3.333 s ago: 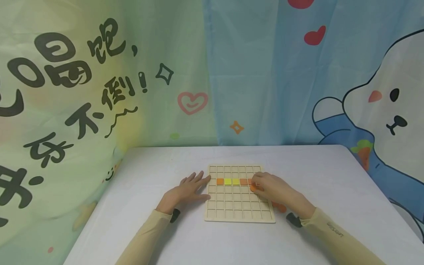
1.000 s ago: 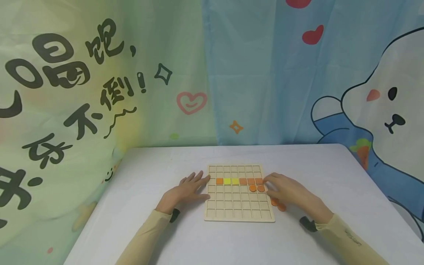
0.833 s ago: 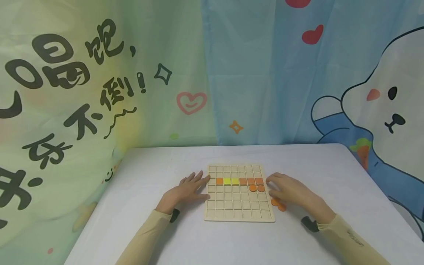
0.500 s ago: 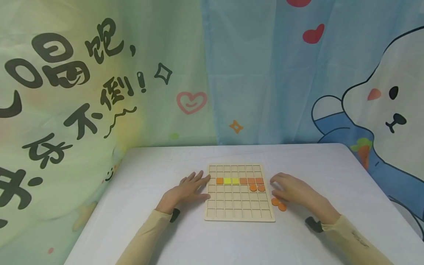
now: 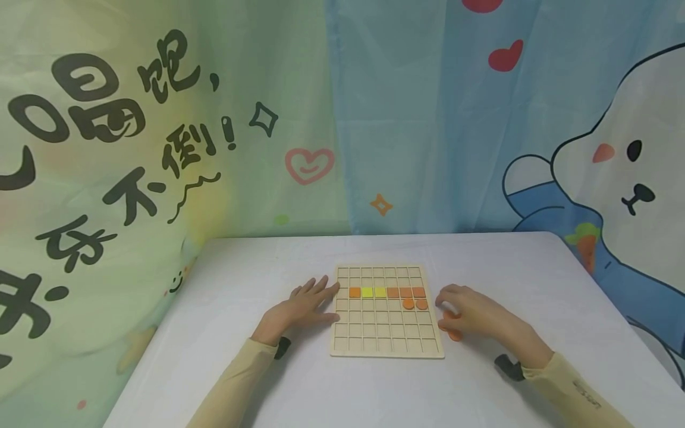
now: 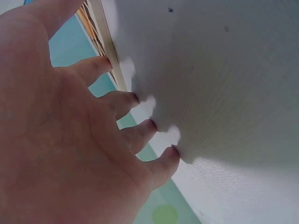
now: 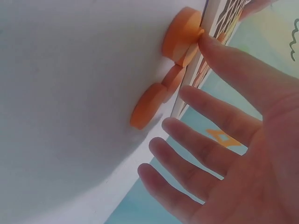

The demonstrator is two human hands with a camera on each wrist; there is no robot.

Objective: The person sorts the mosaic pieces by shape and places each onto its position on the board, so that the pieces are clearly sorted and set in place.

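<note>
A wooden grid board (image 5: 382, 333) lies on the white table. One of its rows holds orange and yellow squares (image 5: 373, 292); two orange discs (image 5: 415, 304) sit just below that row's right end. My left hand (image 5: 294, 312) has its fingers spread, index finger and thumb touching the board's left edge. Off the right edge, my right hand (image 5: 476, 312) hovers over loose orange discs (image 7: 148, 106), partly hiding them in the head view. In the right wrist view its fingers are apart and nothing is gripped; the thumb tip overlaps one disc, and I cannot tell whether it touches.
White cloth (image 5: 299, 386) covers the table. Behind it hangs a printed curtain (image 5: 396, 119) with writing, hearts and a cartoon bear. A dark strap piece (image 5: 508, 367) shows at the right wrist.
My right hand has left the board's row, uncovering squares and the two discs there. It has moved right and, most recently, towards the loose discs. The left hand has stayed put.
</note>
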